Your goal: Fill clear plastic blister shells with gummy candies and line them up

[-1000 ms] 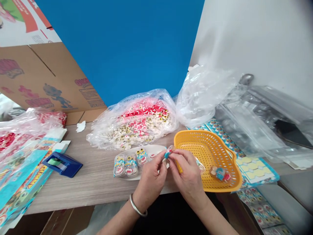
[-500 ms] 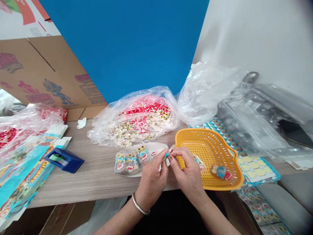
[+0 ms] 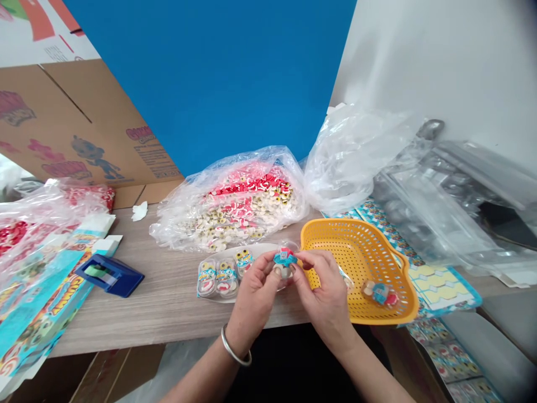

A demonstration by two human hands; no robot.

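Before a blue flat panel (image 3: pixel 218 78), the left hand (image 3: pixel 255 291) and right hand (image 3: pixel 325 291) both grip one small clear candy pack (image 3: pixel 286 258) with their fingers.

Workroom surfaces, assorted

Panel (image 3: pixel 218 78), upright, plain blue, one. Wall (image 3: pixel 419 61), pale grey, at right, softly lit. Table (image 3: pixel 168 313), wood-grain top, one. Printed cardboard (image 3: pixel 54 106), brown, at left. Daylight or lamp: cannot tell.

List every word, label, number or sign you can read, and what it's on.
"GUMMY": turquoise carton.
"GUMMY", apparently: cardboard box; its other print is too blurred.
Too small to read: labels on the held pack, white-tray packs and basket pack.
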